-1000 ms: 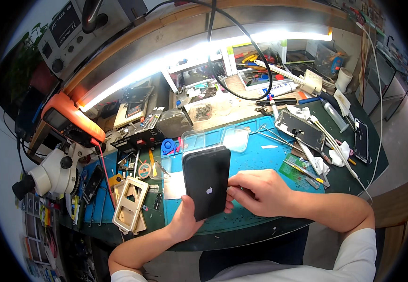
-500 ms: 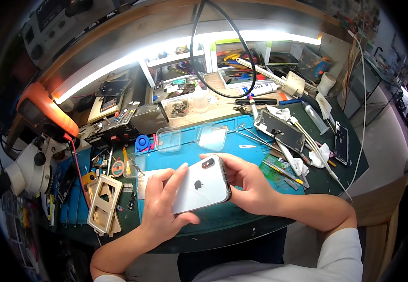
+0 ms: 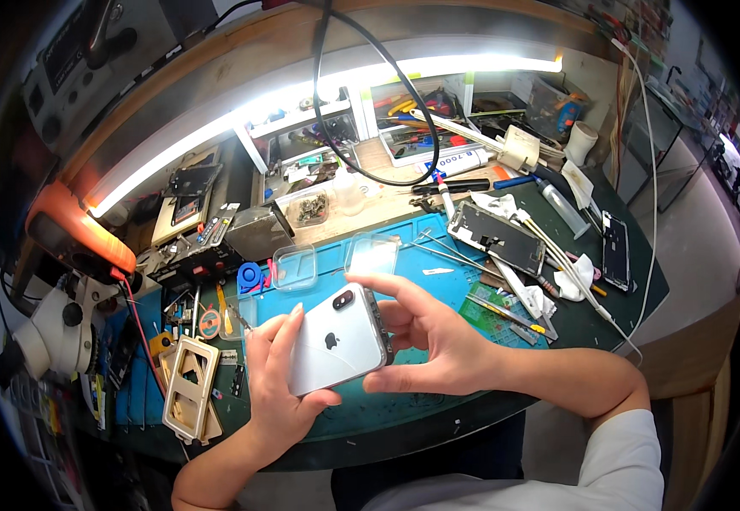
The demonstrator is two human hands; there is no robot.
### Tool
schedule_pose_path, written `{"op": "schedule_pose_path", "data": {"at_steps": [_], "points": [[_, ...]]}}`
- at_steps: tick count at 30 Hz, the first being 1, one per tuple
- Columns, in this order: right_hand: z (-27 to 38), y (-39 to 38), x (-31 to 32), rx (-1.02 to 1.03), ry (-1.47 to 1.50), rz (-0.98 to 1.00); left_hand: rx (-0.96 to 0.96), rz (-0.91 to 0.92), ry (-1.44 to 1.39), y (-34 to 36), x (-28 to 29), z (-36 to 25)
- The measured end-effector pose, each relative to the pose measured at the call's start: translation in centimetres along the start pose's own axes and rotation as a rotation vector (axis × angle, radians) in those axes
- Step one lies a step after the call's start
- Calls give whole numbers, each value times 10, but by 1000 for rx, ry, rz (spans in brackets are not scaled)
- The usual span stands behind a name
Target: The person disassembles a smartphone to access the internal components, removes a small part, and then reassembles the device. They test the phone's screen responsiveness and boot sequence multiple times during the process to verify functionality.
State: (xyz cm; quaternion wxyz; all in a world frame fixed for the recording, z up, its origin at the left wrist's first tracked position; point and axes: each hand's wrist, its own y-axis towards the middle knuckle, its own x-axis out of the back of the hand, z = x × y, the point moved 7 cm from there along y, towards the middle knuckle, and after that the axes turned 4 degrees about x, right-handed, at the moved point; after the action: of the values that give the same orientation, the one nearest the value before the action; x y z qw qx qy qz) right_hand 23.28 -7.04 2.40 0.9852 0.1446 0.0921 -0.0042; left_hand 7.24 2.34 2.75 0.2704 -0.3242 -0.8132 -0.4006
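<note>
A white-backed smartphone is held tilted above the blue work mat, its back and dual camera facing up. A thin curved line crosses the lower back, and small dark parts show along its right edge. My left hand grips the phone's left side, thumb at the lower edge and fingers along the upper left. My right hand is around the right end, forefinger by the camera corner and thumb by the lower right corner. Its other fingers bend beside the edge, and their contact is partly hidden.
Clear plastic boxes lie beyond the phone. Right are tweezers, a dark phone part, a syringe and a green board. Left are a beige frame, a microscope and an orange multimeter. A black cable loops overhead.
The phone and both hands have shifted slightly left in the view. My right hand's grasp has loosened, with its thumb lower and more of the phone's right edge showing.
</note>
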Motion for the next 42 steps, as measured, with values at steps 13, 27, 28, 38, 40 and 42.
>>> {"op": "schedule_pose_path", "data": {"at_steps": [13, 27, 28, 38, 40, 42], "points": [[-2, 1, 6, -43, 33, -32, 36, 16, -36, 4, -1, -2], [-9, 7, 11, -159, 100, 39, 127, 44, -110, 7, 8, -3], [-10, 6, 12, -167, 86, 45, 123, 46, -120, 7, 7, -2], [-13, 11, 16, -147, 122, 86, 167, 66, -173, 8, 11, 3], [-14, 12, 18, -140, 106, 104, 155, 69, -165, 8, 11, 3], [-13, 13, 17, -147, 120, 107, 143, 69, -152, 7, 12, 2]]}}
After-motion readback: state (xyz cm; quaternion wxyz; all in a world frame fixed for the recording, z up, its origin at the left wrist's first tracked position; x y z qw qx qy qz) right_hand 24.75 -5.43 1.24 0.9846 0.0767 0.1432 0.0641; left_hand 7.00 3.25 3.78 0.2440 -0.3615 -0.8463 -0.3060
